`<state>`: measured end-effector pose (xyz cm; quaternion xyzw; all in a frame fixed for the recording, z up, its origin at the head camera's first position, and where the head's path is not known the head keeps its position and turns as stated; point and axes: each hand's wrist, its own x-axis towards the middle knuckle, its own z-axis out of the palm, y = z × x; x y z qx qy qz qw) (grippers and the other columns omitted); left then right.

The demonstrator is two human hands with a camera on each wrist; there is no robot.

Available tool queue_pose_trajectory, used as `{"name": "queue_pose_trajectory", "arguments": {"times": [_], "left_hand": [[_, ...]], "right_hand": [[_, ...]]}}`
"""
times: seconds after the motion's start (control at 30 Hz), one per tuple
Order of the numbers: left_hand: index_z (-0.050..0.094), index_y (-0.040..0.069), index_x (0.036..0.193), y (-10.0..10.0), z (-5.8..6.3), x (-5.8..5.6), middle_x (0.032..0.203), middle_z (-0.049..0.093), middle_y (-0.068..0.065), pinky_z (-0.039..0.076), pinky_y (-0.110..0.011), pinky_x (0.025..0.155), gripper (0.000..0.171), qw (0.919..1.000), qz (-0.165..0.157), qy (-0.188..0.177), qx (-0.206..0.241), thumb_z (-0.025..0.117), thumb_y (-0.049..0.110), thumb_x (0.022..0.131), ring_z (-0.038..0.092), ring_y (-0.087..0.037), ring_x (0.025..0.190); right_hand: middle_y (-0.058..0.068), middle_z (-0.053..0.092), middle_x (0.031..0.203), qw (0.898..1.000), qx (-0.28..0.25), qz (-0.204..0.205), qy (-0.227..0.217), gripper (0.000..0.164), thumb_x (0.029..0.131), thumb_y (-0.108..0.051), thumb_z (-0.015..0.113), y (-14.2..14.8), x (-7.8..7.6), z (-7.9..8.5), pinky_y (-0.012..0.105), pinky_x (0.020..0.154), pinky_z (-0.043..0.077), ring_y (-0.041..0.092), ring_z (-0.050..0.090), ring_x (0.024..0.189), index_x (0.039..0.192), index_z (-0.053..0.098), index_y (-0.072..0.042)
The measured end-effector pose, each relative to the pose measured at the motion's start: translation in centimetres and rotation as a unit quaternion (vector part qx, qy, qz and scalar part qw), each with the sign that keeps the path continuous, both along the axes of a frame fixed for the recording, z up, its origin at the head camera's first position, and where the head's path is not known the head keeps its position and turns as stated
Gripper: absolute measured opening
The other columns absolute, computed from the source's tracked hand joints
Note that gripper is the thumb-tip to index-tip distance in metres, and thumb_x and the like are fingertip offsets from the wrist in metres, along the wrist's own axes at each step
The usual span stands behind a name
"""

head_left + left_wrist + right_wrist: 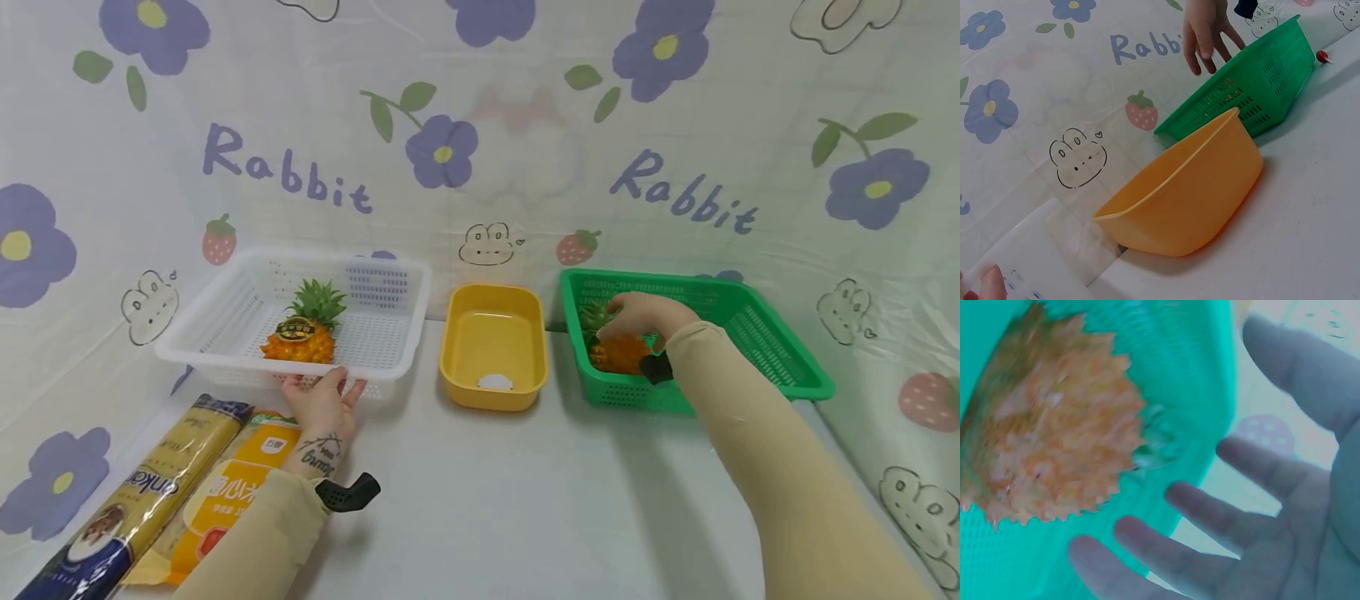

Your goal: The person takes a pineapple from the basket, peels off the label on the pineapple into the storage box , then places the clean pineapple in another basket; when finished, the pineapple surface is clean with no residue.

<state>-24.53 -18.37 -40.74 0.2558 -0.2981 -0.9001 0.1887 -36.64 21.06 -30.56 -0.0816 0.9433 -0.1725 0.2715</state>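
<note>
At frame right, the right hand (651, 315) hung spread over a pineapple (624, 358) in the green basket (791, 388); at frame left, the left hand (324, 410) touched the white basket (225, 360), grip unclear.

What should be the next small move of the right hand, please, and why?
I would probably raise the right hand clear of the green basket: its fingers are spread and grip nothing, and the pineapple below already lies inside.
</note>
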Motion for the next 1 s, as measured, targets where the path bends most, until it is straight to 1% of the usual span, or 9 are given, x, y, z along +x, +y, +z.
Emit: {"name": "queue_pose_trajectory", "arguments": {"times": [0.1,0.17,0.23,0.3,0.43,0.53,0.73,0.9,1.0], "left_hand": [[0.017,0.029,0.128,0.1,-0.1,0.0,0.135,0.025,-0.009,0.049,-0.042,0.072,0.076,1.0,0.002,0.002,0.003,0.056,-0.011,0.076,0.044,-0.029,0.109],[0.018,0.029,0.129,0.2,0.0,0.0,0.135,0.026,-0.008,0.049,-0.042,0.071,0.077,1.0,0.005,0.003,0.005,0.056,-0.011,0.076,0.044,-0.029,0.109],[0.018,0.03,0.129,0.2,0.0,0.0,0.135,0.026,-0.008,0.049,-0.043,0.072,0.077,1.0,0.006,0.004,0.006,0.056,-0.012,0.076,0.044,-0.029,0.108],[0.018,0.03,0.129,0.2,0.1,0.0,0.134,0.026,-0.008,0.049,-0.043,0.072,0.078,1.0,0.007,0.003,0.006,0.056,-0.012,0.075,0.044,-0.028,0.107],[0.019,0.029,0.128,0.2,0.0,0.0,0.133,0.025,-0.008,0.049,-0.042,0.073,0.076,1.0,0.005,-0.001,0.0,0.056,-0.011,0.076,0.043,-0.027,0.107],[0.019,0.028,0.129,0.3,0.0,0.0,0.132,0.025,-0.008,0.048,-0.043,0.073,0.076,1.0,0.001,-0.001,-0.005,0.057,-0.011,0.075,0.041,-0.028,0.108],[0.018,0.031,0.129,0.3,0.1,0.0,0.133,0.025,-0.008,0.048,-0.042,0.074,0.079,1.0,-0.005,0.001,0.0,0.058,-0.01,0.075,0.044,-0.026,0.106],[0.017,0.032,0.13,0.3,0.1,0.2,0.135,0.025,-0.007,0.049,-0.041,0.073,0.08,1.0,-0.004,-0.005,-0.004,0.058,-0.01,0.075,0.045,-0.026,0.107],[0.016,0.033,0.13,0.4,0.2,0.2,0.136,0.024,-0.007,0.049,-0.04,0.073,0.081,0.9999,-0.006,-0.013,-0.01,0.058,-0.009,0.075,0.045,-0.026,0.107]], "right_hand": [[0.02,0.021,0.137,0.996,-0.073,-0.049,0.025,0.073,0.08,-0.044,0.055,0.4,1.0,0.8,0.049,0.079,0.043,0.04,0.034,0.115,0.134,0.023,-0.008],[0.021,0.023,0.135,0.987,-0.123,-0.083,0.054,0.072,0.082,-0.043,0.054,0.9,1.9,1.3,0.047,0.079,0.044,0.038,0.036,0.114,0.134,0.022,-0.006],[0.02,0.027,0.134,0.97,-0.187,-0.129,0.084,0.073,0.081,-0.044,0.054,1.3,2.8,1.6,0.044,0.078,0.046,0.036,0.039,0.111,0.135,0.021,-0.006],[0.018,0.028,0.133,0.944,-0.255,-0.176,0.115,0.074,0.081,-0.044,0.054,1.6,4.0,1.8,0.04,0.078,0.047,0.033,0.041,0.109,0.134,0.021,-0.006],[0.012,0.031,0.128,0.872,-0.386,-0.248,0.17,0.069,0.081,-0.04,0.055,1.9,6.7,1.4,0.036,0.081,0.046,0.026,0.044,0.105,0.132,0.021,-0.007],[0.005,0.033,0.116,0.812,-0.471,-0.287,0.19,0.061,0.083,-0.033,0.056,2.1,8.8,0.7,0.036,0.083,0.045,0.023,0.045,0.101,0.127,0.023,-0.008],[-0.001,0.033,0.104,0.699,-0.582,-0.365,0.197,0.045,0.082,-0.023,0.058,2.1,11.6,-2.2,0.03,0.076,0.047,0.018,0.047,0.087,0.114,0.028,-0.013],[0.001,0.034,0.1,0.594,-0.649,-0.44,0.18,0.029,0.083,-0.015,0.057,2.4,12.2,-4.9,0.026,0.064,0.046,0.017,0.046,0.076,0.099,0.033,-0.013],[0.001,0.035,0.093,0.515,-0.695,-0.482,0.137,0.022,0.084,-0.01,0.054,2.8,12.1,-6.1,0.026,0.059,0.041,0.017,0.042,0.072,0.094,0.035,-0.012]]}}
